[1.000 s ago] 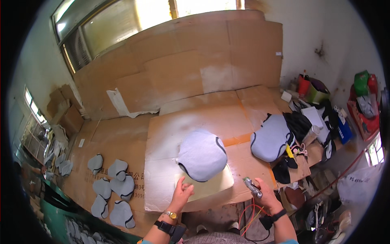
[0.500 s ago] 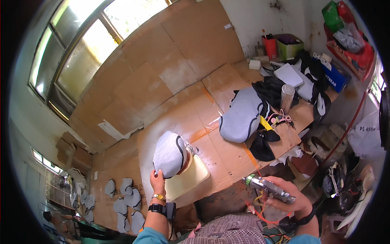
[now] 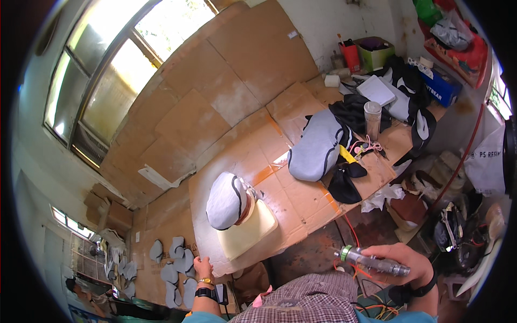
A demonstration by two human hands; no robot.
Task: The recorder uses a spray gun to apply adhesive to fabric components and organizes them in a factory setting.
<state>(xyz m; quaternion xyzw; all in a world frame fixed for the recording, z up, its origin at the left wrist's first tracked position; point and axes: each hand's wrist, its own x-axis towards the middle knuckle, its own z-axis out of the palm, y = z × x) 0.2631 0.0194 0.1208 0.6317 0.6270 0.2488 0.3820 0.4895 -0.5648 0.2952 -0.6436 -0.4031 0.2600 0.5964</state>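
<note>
Metallic tool [image 3: 372, 262], near right, probably rigid and weighty, best gripped mid-barrel: my right hand [image 3: 410, 257] curls round it; my left hand [image 3: 203, 266], hold indiscernible.

A window [image 3: 121, 67] lets bright daylight in at the upper left. In the far corner a red container [image 3: 350, 57] stands just beside a green box [image 3: 376, 54], with a small white block [image 3: 332, 81] near them. A white flat box [image 3: 376, 90] lies behind a clear cylindrical jar [image 3: 372, 123] (upright, contents too blurred to tell). Farther right are a blue box [image 3: 441, 90], a red bag [image 3: 459, 62] and a white sack [image 3: 487, 167].
</note>
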